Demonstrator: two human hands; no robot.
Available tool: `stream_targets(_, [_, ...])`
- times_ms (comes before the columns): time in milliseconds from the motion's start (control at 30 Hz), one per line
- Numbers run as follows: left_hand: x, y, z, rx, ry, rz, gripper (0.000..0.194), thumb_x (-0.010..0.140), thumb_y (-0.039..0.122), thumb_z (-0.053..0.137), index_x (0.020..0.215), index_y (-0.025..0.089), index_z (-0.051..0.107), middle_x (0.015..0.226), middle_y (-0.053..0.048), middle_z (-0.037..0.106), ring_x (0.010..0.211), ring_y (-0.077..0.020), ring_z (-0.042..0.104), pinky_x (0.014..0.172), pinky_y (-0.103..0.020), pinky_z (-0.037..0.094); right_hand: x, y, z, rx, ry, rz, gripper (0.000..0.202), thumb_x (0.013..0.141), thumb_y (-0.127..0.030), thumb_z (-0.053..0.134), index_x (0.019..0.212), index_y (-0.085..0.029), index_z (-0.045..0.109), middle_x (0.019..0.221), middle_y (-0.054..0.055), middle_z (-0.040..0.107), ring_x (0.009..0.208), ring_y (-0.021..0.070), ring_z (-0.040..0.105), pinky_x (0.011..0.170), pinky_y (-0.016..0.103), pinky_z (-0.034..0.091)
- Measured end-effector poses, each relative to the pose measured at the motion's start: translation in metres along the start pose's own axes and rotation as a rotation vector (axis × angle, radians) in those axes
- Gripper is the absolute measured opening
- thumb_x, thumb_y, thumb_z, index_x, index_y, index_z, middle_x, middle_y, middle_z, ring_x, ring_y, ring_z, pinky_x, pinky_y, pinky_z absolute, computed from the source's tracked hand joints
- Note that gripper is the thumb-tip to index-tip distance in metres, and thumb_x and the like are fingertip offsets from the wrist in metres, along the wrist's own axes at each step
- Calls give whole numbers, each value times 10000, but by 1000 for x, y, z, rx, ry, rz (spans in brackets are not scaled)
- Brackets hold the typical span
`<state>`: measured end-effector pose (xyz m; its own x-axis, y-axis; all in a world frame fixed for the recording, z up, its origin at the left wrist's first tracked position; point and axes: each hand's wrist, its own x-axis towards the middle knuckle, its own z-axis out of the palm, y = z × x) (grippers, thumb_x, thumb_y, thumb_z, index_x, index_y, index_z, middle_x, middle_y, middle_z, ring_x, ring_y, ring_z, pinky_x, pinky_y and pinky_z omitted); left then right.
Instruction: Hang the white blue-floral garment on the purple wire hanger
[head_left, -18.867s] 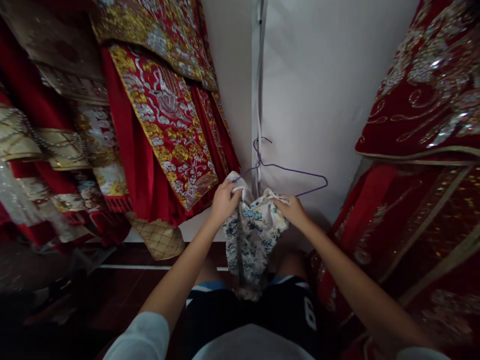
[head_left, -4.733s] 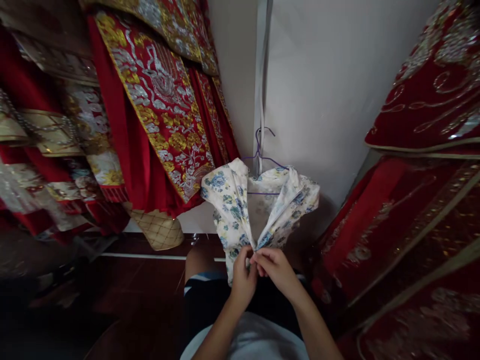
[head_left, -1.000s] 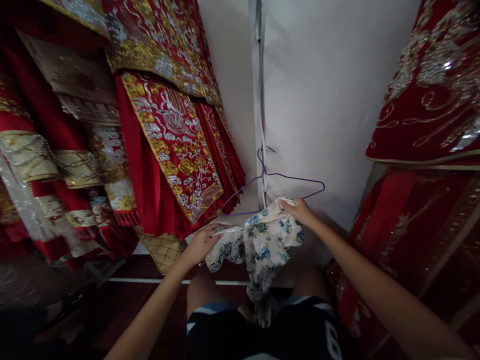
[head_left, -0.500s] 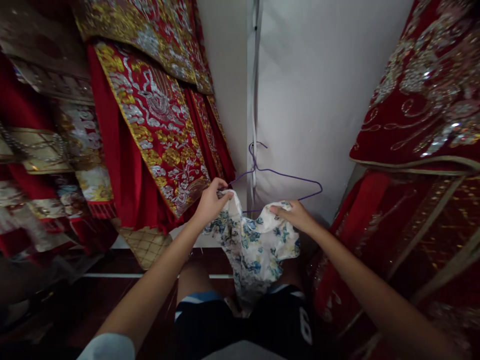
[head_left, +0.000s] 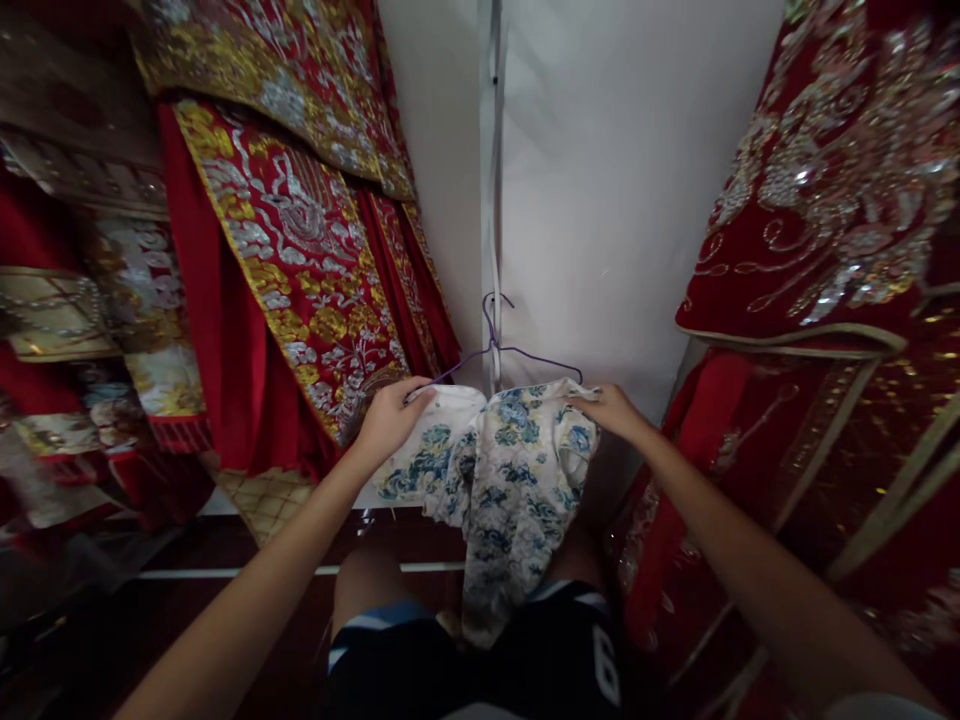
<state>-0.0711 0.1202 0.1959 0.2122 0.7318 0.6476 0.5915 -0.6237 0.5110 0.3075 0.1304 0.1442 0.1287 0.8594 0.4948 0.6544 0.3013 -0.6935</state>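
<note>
A white garment with blue and green flowers [head_left: 510,480] is stretched sideways between my hands, its lower part hanging down in front of my legs. At its upper left edge, my left hand [head_left: 394,415] pinches the white cloth between thumb and fingers, close to the left end of a purple hanger [head_left: 536,357]. The upper right edge is gripped by my right hand [head_left: 611,410], just beyond the hanger's right end. The hanger's hook and sloping arms show above the cloth, while its lower bar is hidden behind it.
Red gowns with gold and silver embroidery [head_left: 307,260] hang on the left. Beaded dark red gowns [head_left: 817,230] crowd the right side. A pale upright strip [head_left: 493,170] runs along the white wall [head_left: 615,190] behind the hanger.
My hands have moved apart, mainly the left one going left. The garment is spread wider and now covers the hanger's lower bar and much of its right end.
</note>
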Motion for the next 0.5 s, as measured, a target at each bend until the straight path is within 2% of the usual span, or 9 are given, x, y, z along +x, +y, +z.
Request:
stream_targets(67, [1,-2,0,15,-17,2,390,873,455,511,1033,161,711,1044,-69,729,948,-247,656,899,-331,469,-3,-2,0,-73,69,-23,418,672,-471,675,912,-130,694,741,73,675,655,213,592,644,318,457])
stream_targets(167, [1,-5,3,10,-31,7,392,871,464,506,1017,163,711,1014,-58,730,922,-241,651,875,-318,473,-10,-1,-2,-114,212,-37,662,646,-435,711,1210,-109,590,729,41,654,587,184,544,603,305,441])
stream_targets(267, [0,-5,7,-9,-40,-5,389,862,475,519,1003,170,715,994,-46,733,903,-237,648,853,-308,480,-8,6,-1,-32,204,0,805,613,-422,739,1310,-90,512,780,49,664,629,187,564,633,312,459])
stream_targets(367, [0,-5,4,-5,-29,-18,392,858,476,530,1007,167,717,1010,-47,734,917,-238,647,866,-309,481,-1,11,1,60,143,13,713,596,-449,746,1199,-106,582,803,57,677,679,193,591,650,311,470])
stream_targets(500, [7,-5,-10,70,-3,27,398,879,465,501,1016,161,719,1015,-58,727,932,-227,641,893,-310,473,-1,3,-4,38,210,-7,469,577,-545,744,814,-154,636,681,48,649,627,184,567,589,293,432])
